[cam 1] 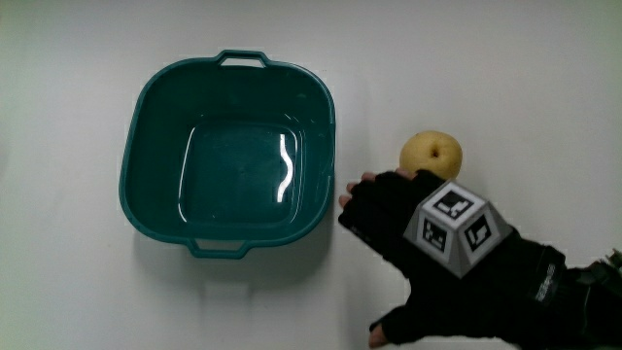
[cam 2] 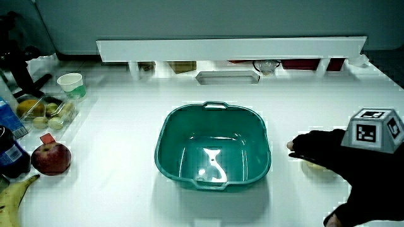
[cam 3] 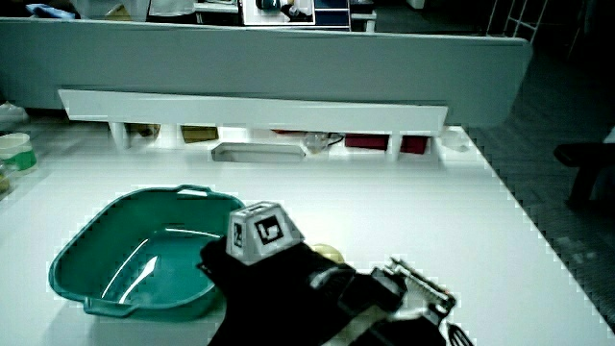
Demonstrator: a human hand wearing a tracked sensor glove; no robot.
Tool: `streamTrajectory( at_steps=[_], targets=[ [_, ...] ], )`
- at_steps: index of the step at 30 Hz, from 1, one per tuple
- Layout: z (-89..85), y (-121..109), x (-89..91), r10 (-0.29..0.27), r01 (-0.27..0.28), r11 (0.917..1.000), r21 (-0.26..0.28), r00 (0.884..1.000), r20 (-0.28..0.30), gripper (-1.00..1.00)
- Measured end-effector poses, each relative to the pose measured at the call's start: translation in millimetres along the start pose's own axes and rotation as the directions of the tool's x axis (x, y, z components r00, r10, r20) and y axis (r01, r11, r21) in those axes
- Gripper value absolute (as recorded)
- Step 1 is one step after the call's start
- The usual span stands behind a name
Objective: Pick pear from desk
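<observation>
The pear [cam 1: 433, 155], pale yellow and round, sits on the white table [cam 1: 505, 78] just beside the teal basin [cam 1: 227, 156], apart from its rim; in the main view the upper part of the fruit shows clear, while the part nearer the person is covered by the hand [cam 1: 428, 233]; in a side view only a pale sliver of it [cam 2: 320, 169] shows under the glove, and in a side view a small yellow patch [cam 3: 328, 254] peeps out past the hand [cam 3: 279, 279].

The hand [cam 2: 344, 164], in its black glove with the patterned cube [cam 1: 455, 227] on its back, lies over the pear with the fingers [cam 1: 374, 199] reaching forward and loosely spread; the fingertips point toward the gap between fruit and basin; whether they touch the pear cannot be told, and nothing is lifted; the thumb [cam 1: 394, 329] stands out apart, nearer the person; the forearm [cam 1: 573, 297] runs off toward the table's edge.

The basin [cam 2: 213, 146] is a square plastic tub with a handle at two rims, and holds nothing; in a side view a red apple [cam 2: 51, 157], a banana [cam 2: 14, 192], a paper cup [cam 2: 71, 86] and a clear tray of small fruit [cam 2: 47, 110] stand well apart from the basin; a low white partition [cam 2: 230, 49] runs along the table.
</observation>
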Motion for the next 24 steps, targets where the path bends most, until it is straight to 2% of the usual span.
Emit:
streamTrajectory(
  at_steps=[1, 3, 5, 6, 9, 11, 14, 15, 16, 17, 19, 22, 24],
  targets=[
    [2.2, 1.4, 4.5, -0.006, 0.005, 0.9999, -0.014, 0.999, -0.036, 0.00],
    [5.3, 5.6, 14.7, -0.046, 0.046, 0.9983, 0.036, 0.999, -0.004, 0.00],
    [11.6, 8.5, 22.4, -0.055, 0.056, 0.9978, 0.036, 0.998, -0.033, 0.00],
    [8.5, 12.9, 29.9, -0.092, 0.092, 0.9948, 0.043, 0.996, -0.021, 0.00],
    [14.6, 20.1, 43.5, -0.121, 0.123, 0.9903, 0.064, 0.992, -0.032, 0.00],
    [13.3, 27.9, 54.9, -0.147, 0.149, 0.9887, 0.016, 0.986, -0.075, 0.00],
    [11.7, 37.1, 70.2, -0.179, 0.181, 0.9835, 0.005, 0.979, -0.097, 0.00],
    [10.4, 40.5, 76.5, -0.186, 0.185, 0.9826, -0.020, 0.973, -0.138, 0.00],
    [9.8, 43.1, 81.9, -0.204, 0.204, 0.9789, -0.010, 0.971, -0.123, 0.00],
    [12.2, 43.8, 84.5, -0.199, 0.199, 0.9798, -0.014, 0.970, -0.140, 0.00],
    [7.3, 50.7, 98.0, -0.234, 0.231, 0.9723, -0.034, 0.959, -0.160, 0.00],
    [4.4, 57.5, 112.0, -0.255, 0.247, 0.9669, -0.063, 0.948, -0.189, 0.00],
    [-0.2, 63.2, 121.9, -0.285, 0.273, 0.9581, -0.085, 0.939, -0.192, 0.00]
  ],
)
